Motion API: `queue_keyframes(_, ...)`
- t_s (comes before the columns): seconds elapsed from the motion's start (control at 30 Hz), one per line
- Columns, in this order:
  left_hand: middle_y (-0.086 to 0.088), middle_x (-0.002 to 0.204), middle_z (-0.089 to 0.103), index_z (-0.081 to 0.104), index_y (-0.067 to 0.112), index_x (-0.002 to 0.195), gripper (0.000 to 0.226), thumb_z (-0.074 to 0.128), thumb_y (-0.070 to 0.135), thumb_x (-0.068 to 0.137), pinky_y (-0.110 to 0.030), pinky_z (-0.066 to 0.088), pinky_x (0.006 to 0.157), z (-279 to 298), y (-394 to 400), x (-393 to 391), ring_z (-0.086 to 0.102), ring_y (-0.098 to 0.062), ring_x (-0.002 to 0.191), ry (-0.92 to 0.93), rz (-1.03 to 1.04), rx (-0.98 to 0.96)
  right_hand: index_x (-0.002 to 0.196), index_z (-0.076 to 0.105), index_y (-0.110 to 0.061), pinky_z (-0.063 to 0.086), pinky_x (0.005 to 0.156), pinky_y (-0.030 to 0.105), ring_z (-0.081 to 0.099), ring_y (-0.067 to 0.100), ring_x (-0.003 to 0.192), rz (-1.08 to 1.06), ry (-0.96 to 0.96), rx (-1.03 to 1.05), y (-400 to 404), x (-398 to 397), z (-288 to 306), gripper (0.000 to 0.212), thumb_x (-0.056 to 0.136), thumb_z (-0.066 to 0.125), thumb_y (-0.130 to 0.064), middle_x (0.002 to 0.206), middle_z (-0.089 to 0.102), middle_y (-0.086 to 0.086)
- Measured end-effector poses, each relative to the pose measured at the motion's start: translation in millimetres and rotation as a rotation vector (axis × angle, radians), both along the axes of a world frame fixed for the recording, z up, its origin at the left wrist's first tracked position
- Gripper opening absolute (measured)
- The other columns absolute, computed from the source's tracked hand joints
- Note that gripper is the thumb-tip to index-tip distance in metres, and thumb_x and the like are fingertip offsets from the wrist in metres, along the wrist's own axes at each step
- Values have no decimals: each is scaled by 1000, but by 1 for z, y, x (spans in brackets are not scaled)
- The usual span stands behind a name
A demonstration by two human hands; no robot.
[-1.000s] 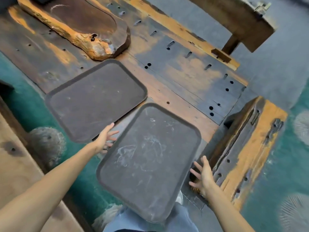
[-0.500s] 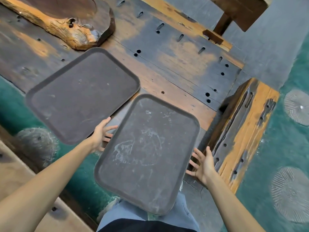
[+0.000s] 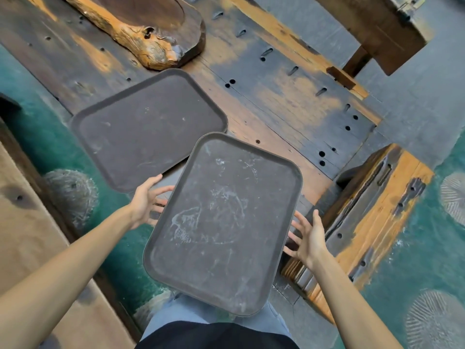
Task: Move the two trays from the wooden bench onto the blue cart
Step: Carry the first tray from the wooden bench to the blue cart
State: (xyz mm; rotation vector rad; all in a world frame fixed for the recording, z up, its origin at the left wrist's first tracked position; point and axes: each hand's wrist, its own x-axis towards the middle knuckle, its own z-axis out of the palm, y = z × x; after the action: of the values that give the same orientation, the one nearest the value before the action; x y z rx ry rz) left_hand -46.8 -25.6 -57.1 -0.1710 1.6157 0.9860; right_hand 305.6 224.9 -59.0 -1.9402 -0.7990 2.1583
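Two dark brown rectangular trays lie on the worn wooden bench (image 3: 289, 102). The far tray (image 3: 148, 127) rests flat by the bench's left edge. The near tray (image 3: 224, 222) is scuffed with white marks and sticks out past the bench edge over my legs. My left hand (image 3: 147, 201) is at its left long edge, fingers spread, fingertips at or just under the rim. At the right long edge my right hand (image 3: 308, 239) is also spread, fingers reaching toward the rim. Neither hand has closed on the tray. No blue cart is in view.
A carved live-edge wooden slab (image 3: 151, 31) lies on the bench behind the far tray. A wooden block with orange patches (image 3: 372, 210) stands to the right of my right hand. Teal patterned floor (image 3: 427, 248) surrounds the bench, and a brown board (image 3: 25, 235) runs along the left.
Both hands have come in closer to the long sides of the near tray. My view has shifted a little; the trays rest where they were.
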Motion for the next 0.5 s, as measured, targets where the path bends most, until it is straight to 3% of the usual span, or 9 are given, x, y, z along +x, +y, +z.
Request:
queue_keyframes(0.1, -8, 93, 64, 73, 33, 121, 71, 46, 77, 72, -41, 45, 75, 12, -20, 22, 58, -24, 78, 38, 77, 8, 129, 65, -40, 41, 102, 58, 52, 23, 124, 75, 29, 37, 6, 1, 8, 70, 90, 27, -84, 137, 58, -1)
queue_keyframes(0.27, -8, 101, 56, 70, 35, 124, 73, 46, 79, 70, -40, 40, 75, 33, -60, 73, 54, -25, 84, 66, 228, 47, 129, 65, -39, 41, 96, 56, 55, 23, 121, 264, 80, 87, 17, 0, 21, 66, 91, 30, -81, 136, 58, 0)
queue_keyframes(0.5, -8, 103, 49, 71, 35, 123, 67, 46, 76, 76, -40, 36, 74, 49, -128, 150, 48, -25, 84, 101, 496, 73, 128, 65, -37, 39, 109, 60, 56, 24, 123, 534, 166, 122, 16, -14, 36, 64, 95, 28, -77, 136, 59, 1)
